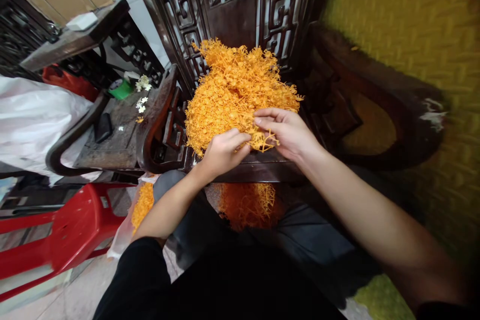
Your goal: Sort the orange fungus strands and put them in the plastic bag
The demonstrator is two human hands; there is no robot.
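Observation:
A big heap of thin, branching orange plastic pieces (pixel 236 90) is piled on the dark wooden chair seat (pixel 262 172), against its carved back. At the front edge of the heap, my left hand (pixel 227 150) has its fingers curled in a pinch beside a small orange sprig (pixel 260 141). Thumb and fingers of my right hand (pixel 290 132) close on the same sprig from the other side. Its thin stems stick out between both hands. My fingers partly hide where each one grips it.
Below the seat, between my knees, lie more orange pieces (pixel 247 205). A plastic bag (pixel 129 222) of them stands left, near a red plastic stool (pixel 77 225). The wooden side table (pixel 116 147) holds a green tape roll (pixel 120 89), a black phone-like object (pixel 103 127) and white flower-shaped pieces (pixel 141 102). A curved armrest (pixel 405 105) borders the right.

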